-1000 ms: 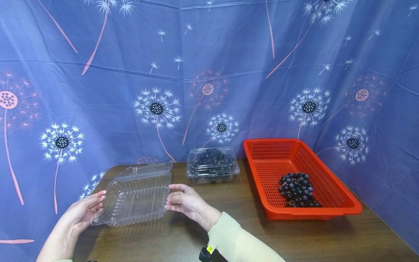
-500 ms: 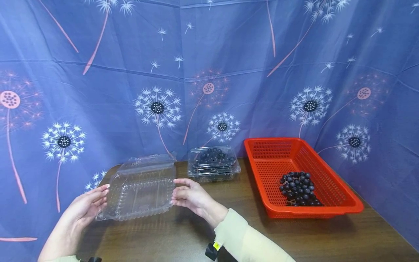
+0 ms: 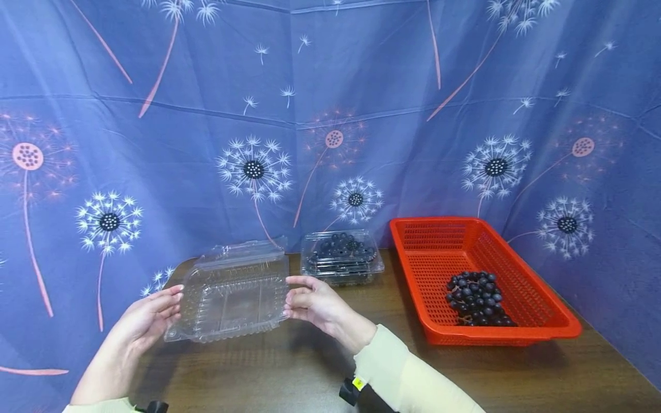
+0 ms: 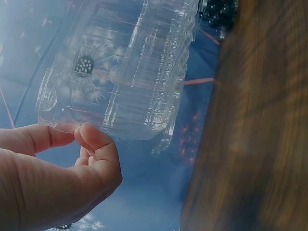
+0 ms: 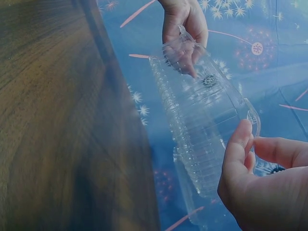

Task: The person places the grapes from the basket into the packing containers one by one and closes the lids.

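Pinching opposite edges of the open clear container point(image 3: 237, 298), the left hand point(image 3: 150, 315) and right hand point(image 3: 322, 307) hold it above the wooden table point(image 3: 248, 373), apparently supporting its thin plastic evenly, left of the grape box point(image 3: 341, 264) and the red basket point(image 3: 516, 332).

Wrist views close on container point(image 4: 132, 79)

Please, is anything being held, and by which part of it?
The open container: the left hand pinches its edge at one side, the right hand at the opposite side.
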`<action>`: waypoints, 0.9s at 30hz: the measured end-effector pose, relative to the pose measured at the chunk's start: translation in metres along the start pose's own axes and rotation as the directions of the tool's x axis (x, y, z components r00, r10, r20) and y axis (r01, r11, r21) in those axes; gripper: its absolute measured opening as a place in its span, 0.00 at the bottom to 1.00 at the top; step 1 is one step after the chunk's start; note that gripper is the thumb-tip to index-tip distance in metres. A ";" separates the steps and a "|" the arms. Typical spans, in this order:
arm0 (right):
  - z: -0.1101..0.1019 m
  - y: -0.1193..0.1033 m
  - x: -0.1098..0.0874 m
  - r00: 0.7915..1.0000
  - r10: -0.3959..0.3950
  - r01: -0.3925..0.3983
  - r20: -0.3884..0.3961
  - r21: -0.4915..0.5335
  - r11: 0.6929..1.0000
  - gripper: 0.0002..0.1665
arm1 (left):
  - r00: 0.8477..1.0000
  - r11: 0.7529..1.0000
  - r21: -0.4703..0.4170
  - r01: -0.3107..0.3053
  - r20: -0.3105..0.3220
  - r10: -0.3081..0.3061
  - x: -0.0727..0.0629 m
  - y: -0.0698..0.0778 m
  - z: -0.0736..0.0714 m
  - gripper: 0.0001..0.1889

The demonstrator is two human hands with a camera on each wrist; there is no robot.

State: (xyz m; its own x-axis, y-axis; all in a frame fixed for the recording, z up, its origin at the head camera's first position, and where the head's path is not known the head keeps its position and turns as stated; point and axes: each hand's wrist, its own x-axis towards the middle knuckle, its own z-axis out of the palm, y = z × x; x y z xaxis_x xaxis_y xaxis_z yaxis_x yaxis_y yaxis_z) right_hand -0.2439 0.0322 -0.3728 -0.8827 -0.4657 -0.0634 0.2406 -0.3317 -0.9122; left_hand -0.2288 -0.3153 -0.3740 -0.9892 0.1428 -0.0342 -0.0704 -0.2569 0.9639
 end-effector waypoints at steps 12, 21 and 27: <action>-0.020 -0.011 -0.010 0.999 -0.011 0.012 0.030 -0.032 0.999 0.34 | 0.999 1.000 0.029 0.003 0.042 -0.004 0.001 0.003 0.024 0.14; -0.029 -0.017 -0.016 1.000 -0.015 0.015 0.002 -0.053 0.998 0.35 | 0.999 1.000 0.028 0.013 0.047 -0.014 0.001 0.006 0.040 0.13; -0.037 -0.020 -0.023 1.000 -0.025 0.025 -0.006 -0.064 0.998 0.34 | 0.999 0.999 0.036 0.028 0.040 -0.030 0.001 0.005 0.052 0.12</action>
State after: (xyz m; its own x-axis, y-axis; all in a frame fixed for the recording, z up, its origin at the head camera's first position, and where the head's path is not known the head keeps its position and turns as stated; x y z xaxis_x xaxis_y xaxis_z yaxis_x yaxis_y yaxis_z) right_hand -0.2430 0.0797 -0.3683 -0.8911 -0.4518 -0.0428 0.1920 -0.2900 -0.9376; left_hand -0.2233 -0.2665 -0.3552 -0.9807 0.1883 -0.0523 -0.0938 -0.2183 0.9714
